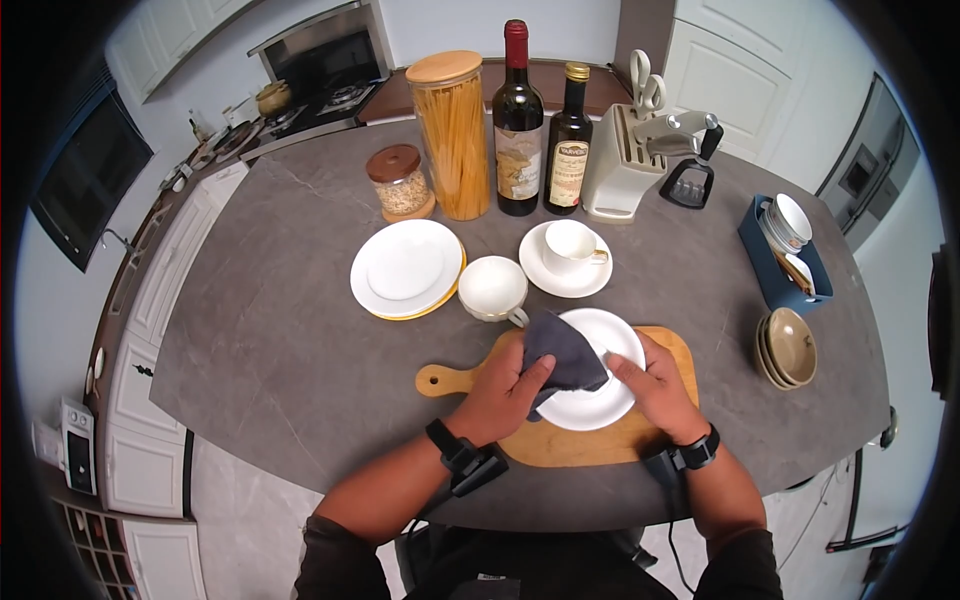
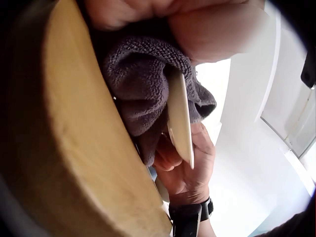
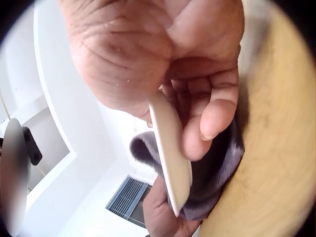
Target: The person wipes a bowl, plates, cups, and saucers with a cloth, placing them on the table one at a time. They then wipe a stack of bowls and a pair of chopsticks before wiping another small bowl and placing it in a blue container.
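Note:
A small white saucer [image 1: 590,405] is held tilted above the wooden cutting board [image 1: 560,450]. My right hand [image 1: 657,387] grips its right edge, thumb on the upper face and fingers curled beneath, as the right wrist view shows. A dark grey cloth [image 1: 563,352] is folded over the saucer's left edge. My left hand [image 1: 507,393] pinches the saucer through this cloth, thumb on top. In the left wrist view the fuzzy cloth [image 2: 140,84] wraps both faces of the saucer [image 2: 180,116].
Beyond the board stand a white cup [image 1: 492,287], stacked plates [image 1: 405,268] and a cup on a saucer [image 1: 565,283]. Farther back are a pasta jar [image 1: 450,140], wine bottle [image 1: 518,130], dark bottle [image 1: 569,140] and knife block [image 1: 615,165]. Beige bowls [image 1: 790,348] sit at right.

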The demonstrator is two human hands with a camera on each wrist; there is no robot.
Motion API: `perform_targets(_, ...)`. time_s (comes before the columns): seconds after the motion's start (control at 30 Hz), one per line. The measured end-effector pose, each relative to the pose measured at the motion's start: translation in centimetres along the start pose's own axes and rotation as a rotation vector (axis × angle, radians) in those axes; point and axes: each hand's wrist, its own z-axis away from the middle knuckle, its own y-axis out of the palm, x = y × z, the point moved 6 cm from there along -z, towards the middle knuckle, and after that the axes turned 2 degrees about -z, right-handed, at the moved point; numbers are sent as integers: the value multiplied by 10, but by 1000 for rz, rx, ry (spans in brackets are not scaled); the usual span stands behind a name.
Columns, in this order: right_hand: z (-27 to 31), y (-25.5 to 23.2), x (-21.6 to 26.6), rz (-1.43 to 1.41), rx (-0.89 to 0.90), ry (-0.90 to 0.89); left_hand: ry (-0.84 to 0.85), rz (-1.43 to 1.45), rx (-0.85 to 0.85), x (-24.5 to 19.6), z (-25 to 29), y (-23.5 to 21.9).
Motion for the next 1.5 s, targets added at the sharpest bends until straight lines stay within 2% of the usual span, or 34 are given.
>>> perform_targets(0.03, -1, -8, 0, 0, 0, 0, 0, 0, 0, -7, 0, -3)
perform_targets(0.1, -1, -14, -6, -59, 117, 79, -92, -169, 207, -22, 2, 3)
perform_targets(0.17, 1, -10, -4, -37, 129, 107, -97, -146, 212, -20, 3, 5)
perform_targets(0.23, 3, -4, -5, 40, 69, 123, -99, -128, 218, -16, 4, 8)
perform_targets(0.3, 4, -2, -2, 93, 45, 66, -52, -18, 149, -10, 2, 7)
perform_targets(0.37, 3, -8, 3, 153, -151, -81, -27, -5, 104, -9, 0, 7)
perform_targets(0.5, 4, -4, -8, 26, -251, -108, -13, 6, 51, -3, 0, 3)
perform_targets(0.57, 2, -3, -3, 15, -189, -108, -1, 1, 29, 0, -1, 1)
perform_targets(0.63, 1, 2, 1, 28, -34, -3, 4, -3, 14, -3, 0, -2)
perform_targets(0.7, 1, -7, -3, 26, -4, -2, -7, -95, 102, -11, 1, 0)
perform_targets(0.77, 2, -7, -9, -64, 60, 89, -43, -74, 133, -17, 2, 1)
perform_targets(0.83, 4, -5, -8, -17, 22, 65, -77, -54, 164, -16, 2, 4)
perform_targets(0.9, 4, 1, -8, 28, -15, 39, -68, -25, 121, -12, 1, 2)
perform_targets(0.97, 4, -3, -3, 37, -205, -104, -44, 33, 98, -15, -1, 4)
perform_targets(1.0, 3, -5, -7, 3, -217, -95, -19, 92, 76, -16, -1, 5)
perform_targets(1.13, 2, -3, -3, -73, -192, -72, -7, 71, 64, -11, 0, 4)
perform_targets(1.2, 2, -5, 3, 22, -72, -13, -35, 38, 85, -8, 1, 2)
perform_targets(1.23, 2, -11, 2, 21, -72, -12, -36, 38, 85, -13, 2, 0)
perform_targets(1.3, 1, -14, 0, -61, 18, 21, -207, -70, 238, -17, 4, 3)
perform_targets(1.37, 2, -9, -5, -54, 31, 66, -167, -38, 219, -12, 5, 5)
perform_targets(1.43, 5, -7, -2, 121, -5, -27, -127, -10, 204, -7, 4, 8)
perform_targets(1.5, 5, -2, -1, 153, -59, -74, -79, 150, 133, -7, 1, 8)
